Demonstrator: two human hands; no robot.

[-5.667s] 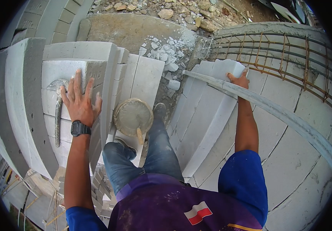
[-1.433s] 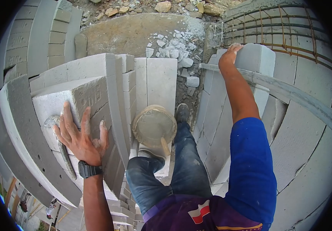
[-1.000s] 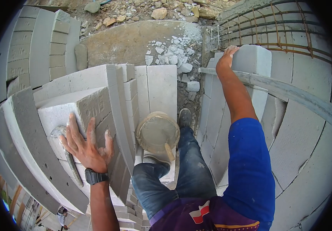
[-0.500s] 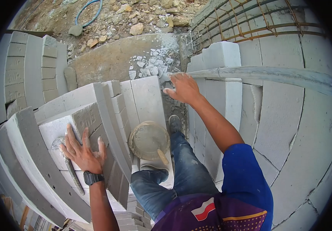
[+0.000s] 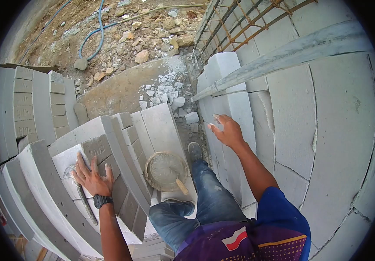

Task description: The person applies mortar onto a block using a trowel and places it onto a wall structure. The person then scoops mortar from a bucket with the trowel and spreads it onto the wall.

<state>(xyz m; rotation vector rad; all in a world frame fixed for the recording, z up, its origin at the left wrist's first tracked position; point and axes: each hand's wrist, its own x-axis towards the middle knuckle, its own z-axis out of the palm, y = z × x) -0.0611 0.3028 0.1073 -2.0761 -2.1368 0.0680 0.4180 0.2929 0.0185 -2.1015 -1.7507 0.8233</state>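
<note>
My left hand [image 5: 92, 179] lies with fingers spread on a stack of pale concrete blocks [image 5: 65, 158]. Close beside it, on the same stack, is a grey long-handled tool [image 5: 84, 202]; its head is partly hidden and looks like a hammer's. My right hand [image 5: 230, 132] hangs in the air with its fingers apart, nothing in it, near a pale block wall [image 5: 235, 115]. Between my arms, a round bucket of grey mortar [image 5: 163, 167] stands on a block, with a wooden handle [image 5: 182, 186] sticking out over its rim.
A long grey pole [image 5: 274, 56] slants across the right-hand wall [image 5: 344, 113]. Rusty rebar [image 5: 244, 26] stands behind it. Broken block pieces [image 5: 165, 89] litter the ground ahead, with rocky soil and a blue hose [image 5: 102, 39] beyond. More blocks [image 5: 24, 104] are stacked at left.
My right hand has moved away from the pole's near end, back and to the right. The pole now slants more steeply in view. My left hand stays on the blocks; the view has shifted.
</note>
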